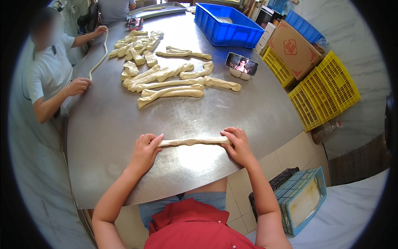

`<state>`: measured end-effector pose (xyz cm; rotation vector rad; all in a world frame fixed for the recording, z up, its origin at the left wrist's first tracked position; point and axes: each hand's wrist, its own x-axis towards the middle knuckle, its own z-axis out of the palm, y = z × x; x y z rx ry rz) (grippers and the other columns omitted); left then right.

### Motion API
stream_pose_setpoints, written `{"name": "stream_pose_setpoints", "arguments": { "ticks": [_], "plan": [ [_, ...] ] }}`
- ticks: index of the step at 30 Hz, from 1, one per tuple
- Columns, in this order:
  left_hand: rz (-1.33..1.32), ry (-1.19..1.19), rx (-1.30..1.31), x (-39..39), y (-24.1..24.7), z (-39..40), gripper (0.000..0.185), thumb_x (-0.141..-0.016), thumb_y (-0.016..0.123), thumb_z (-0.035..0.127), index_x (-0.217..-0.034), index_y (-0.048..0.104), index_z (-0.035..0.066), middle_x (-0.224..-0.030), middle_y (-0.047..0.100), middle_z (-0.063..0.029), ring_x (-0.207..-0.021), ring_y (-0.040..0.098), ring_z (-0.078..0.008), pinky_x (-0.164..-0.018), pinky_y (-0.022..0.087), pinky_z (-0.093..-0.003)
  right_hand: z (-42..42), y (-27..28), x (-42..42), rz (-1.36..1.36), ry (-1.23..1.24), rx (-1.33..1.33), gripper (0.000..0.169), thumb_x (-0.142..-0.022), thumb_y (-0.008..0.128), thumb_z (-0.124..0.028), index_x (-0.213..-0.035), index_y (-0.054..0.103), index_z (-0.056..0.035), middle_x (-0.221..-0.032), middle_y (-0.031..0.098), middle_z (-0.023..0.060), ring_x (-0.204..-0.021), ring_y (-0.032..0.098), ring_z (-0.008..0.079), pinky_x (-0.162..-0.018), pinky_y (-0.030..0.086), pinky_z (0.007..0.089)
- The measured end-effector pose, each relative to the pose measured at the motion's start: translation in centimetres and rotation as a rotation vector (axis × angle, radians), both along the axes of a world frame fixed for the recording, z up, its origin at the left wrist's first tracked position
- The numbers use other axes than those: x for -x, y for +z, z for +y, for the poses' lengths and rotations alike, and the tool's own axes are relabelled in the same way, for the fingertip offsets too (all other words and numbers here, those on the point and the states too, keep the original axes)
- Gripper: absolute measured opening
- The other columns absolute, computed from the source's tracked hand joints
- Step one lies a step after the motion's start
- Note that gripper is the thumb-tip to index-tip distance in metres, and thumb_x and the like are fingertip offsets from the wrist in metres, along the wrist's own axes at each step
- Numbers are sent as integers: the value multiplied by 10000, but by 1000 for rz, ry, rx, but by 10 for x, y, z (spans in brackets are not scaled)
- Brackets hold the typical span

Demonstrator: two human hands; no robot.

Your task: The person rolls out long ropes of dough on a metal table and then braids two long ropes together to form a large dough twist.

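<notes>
A strip of pale dough (191, 142) stretches sideways between my two hands, just over or on the metal tabletop (105, 133). My left hand (145, 151) grips its left end between thumb and fingers. At the other end, my right hand (238, 144) has its fingers and thumb around the dough. The strip is uneven, a little thicker near its middle. Beyond it lie several thick dough strips (171, 91), some crossed over one another. Farther back is a heap of shorter dough pieces (136, 45).
Across the left edge, a co-worker (51, 68) holds a thin dough rope (101, 62). A phone (242, 63) leans on a stand at right. Behind it sits a blue plastic crate (228, 26). Yellow crates (326, 90) and a cardboard box (292, 49) stand beyond the table's right edge.
</notes>
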<state>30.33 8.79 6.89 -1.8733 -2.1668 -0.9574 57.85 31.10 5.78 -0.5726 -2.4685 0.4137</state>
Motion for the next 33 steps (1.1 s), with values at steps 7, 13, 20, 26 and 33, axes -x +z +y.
{"name": "stream_pose_setpoints", "arguments": {
  "ticks": [7,13,20,26,33],
  "plan": [
    [-45,78,-42,6,22,-24,307,-833,698,43,-1137,699,86,-942,593,-113,-906,569,-295,-804,471,-400,-22,17,14,1,78,-6,295,-817,670,-59,-1111,644,-56,-946,648,127,-919,621,338,-843,509,427],
    [217,245,296,14,16,-50,559,-860,699,150,-1369,518,4,-1337,500,-204,-1246,487,-351,-1064,394,-446,-55,10,24,-282,-62,-127,585,-865,698,-260,-1367,526,-15,-1391,461,198,-1316,426,360,-1147,268,525],
    [-278,-285,289,-63,15,9,651,-996,535,252,-1487,302,-105,-1599,192,-310,-1504,171,-443,-1206,189,-559,-116,-9,69,-233,140,-107,632,-938,532,-199,-1466,361,104,-1518,395,263,-1468,311,375,-1226,165,523],
    [256,237,260,-18,-28,119,682,-1030,430,399,-1493,332,-92,-1602,220,-291,-1506,222,-381,-1217,181,-518,-42,-29,159,-265,-270,-214,621,-933,447,-247,-1460,404,79,-1527,388,279,-1465,322,385,-1229,143,512],
    [94,-162,357,-51,-16,23,775,-999,435,498,-1498,325,-85,-1576,295,-280,-1495,256,-379,-1223,180,-495,-83,-24,80,-247,172,-95,781,-899,567,-403,-1447,386,123,-1542,346,294,-1451,322,403,-1215,192,509]
  ]
}}
